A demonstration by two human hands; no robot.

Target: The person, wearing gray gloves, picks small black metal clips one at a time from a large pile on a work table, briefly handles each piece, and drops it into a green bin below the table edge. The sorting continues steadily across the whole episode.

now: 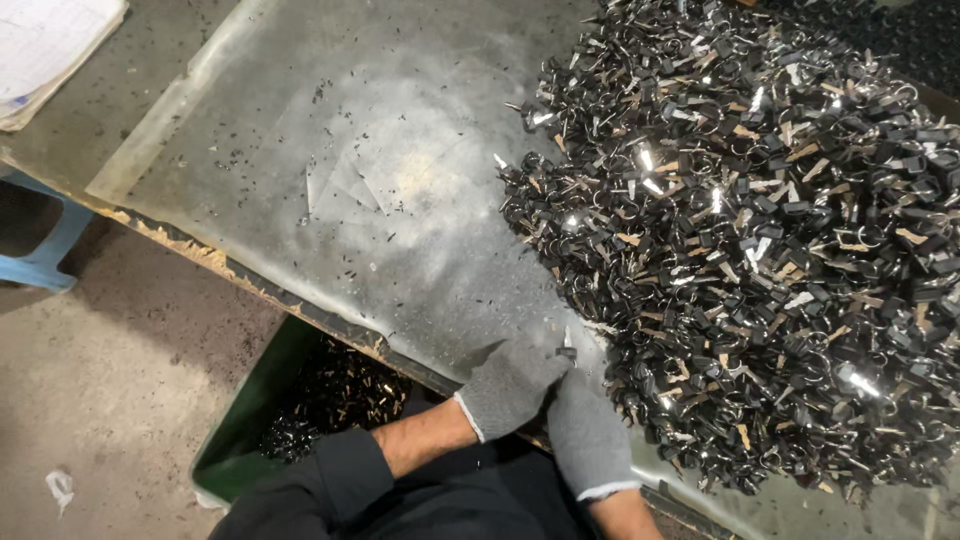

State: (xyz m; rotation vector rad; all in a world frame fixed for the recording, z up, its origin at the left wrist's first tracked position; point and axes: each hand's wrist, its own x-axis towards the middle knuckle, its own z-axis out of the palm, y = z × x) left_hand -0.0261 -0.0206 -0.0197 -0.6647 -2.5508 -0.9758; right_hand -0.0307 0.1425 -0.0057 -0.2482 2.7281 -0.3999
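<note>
Both my hands wear grey knit gloves and meet at the table's near edge. My left hand [510,385] and my right hand [590,435] pinch one small black part [566,352] between their fingertips. Just to the right lies a big heap of small black and metal parts [760,230], several with rings and bright blades. The heap rests on a worn clear sheet [330,190] that covers the table.
A green bin [235,440] holding more small dark parts stands on the floor under the table edge. A stack of papers [45,50] lies at the far left corner. A blue stool [50,255] stands left of the table. Tiny black chips dot the sheet.
</note>
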